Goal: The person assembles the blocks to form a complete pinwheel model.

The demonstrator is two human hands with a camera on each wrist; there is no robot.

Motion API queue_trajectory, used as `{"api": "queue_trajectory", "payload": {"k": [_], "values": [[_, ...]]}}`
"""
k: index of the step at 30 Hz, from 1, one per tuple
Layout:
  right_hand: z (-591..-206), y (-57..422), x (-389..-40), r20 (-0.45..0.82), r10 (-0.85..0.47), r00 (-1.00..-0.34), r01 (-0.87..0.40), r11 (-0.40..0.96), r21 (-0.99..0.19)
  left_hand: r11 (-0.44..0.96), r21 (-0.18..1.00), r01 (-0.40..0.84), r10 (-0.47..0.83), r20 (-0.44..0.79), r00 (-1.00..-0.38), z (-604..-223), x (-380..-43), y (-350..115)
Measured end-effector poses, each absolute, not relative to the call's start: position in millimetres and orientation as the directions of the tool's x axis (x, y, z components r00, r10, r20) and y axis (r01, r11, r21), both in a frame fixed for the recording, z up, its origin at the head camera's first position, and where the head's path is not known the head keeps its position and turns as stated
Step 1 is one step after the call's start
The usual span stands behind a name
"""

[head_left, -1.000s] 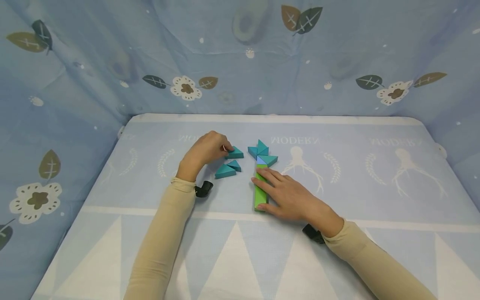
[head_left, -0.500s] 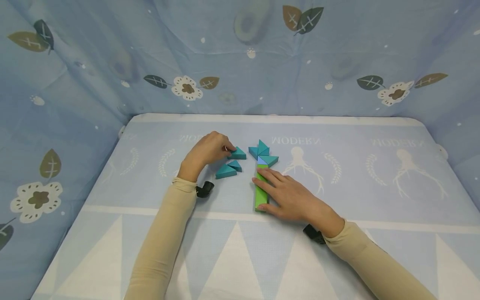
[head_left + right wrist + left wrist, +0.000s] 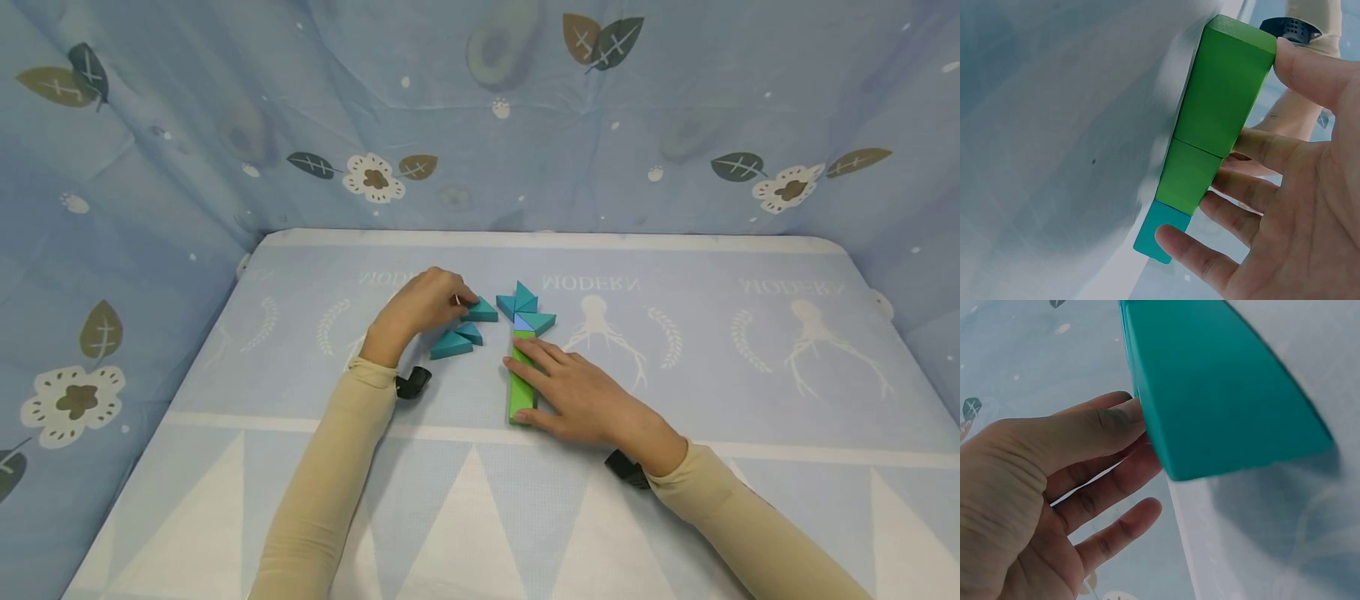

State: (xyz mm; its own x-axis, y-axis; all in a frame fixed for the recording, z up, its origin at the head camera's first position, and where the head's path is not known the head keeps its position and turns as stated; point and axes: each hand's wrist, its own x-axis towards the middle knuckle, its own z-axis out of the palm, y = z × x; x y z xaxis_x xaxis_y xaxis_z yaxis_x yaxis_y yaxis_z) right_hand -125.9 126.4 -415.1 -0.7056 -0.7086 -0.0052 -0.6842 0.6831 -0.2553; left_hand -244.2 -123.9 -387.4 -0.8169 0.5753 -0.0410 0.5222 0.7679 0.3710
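My left hand (image 3: 426, 303) pinches a teal triangular block (image 3: 482, 312) at its left corner, the fingers bent down over it. Close in front of the left wrist camera, a large teal block face (image 3: 1222, 387) overlaps the thumb tip. My right hand (image 3: 573, 387) rests with nearly straight, spread fingers on a column of green blocks (image 3: 519, 397); in the right wrist view its thumb (image 3: 1304, 69) touches the near end of the green column (image 3: 1222, 87). At the column's far end sits a blue triangle (image 3: 521, 324), with several teal triangles (image 3: 527, 300) fanned around it.
Two loose teal triangular blocks (image 3: 452, 343) lie between the left wrist and the green column. The patterned tabletop (image 3: 675, 358) reaches a blue printed curtain (image 3: 480, 133) at the back and left.
My left hand and its teal triangular block have slid a little to the right, nearer the fanned triangles. The right hand and the green column stay where they were.
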Motion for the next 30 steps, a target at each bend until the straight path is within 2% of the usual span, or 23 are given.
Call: {"api": "queue_trajectory", "payload": {"k": [9,30], "values": [[-413,126,-126,-0.004,-0.707,-0.707,-0.683,0.685,-0.254,0.757,0.344,0.556,0.603,-0.04,-0.797,-387,-243,-119],[-409,125,-127,-0.014,-0.707,-0.707,-0.678,0.685,-0.267,0.755,0.329,0.567,0.609,-0.033,-0.792,-387,-241,-110]]}}
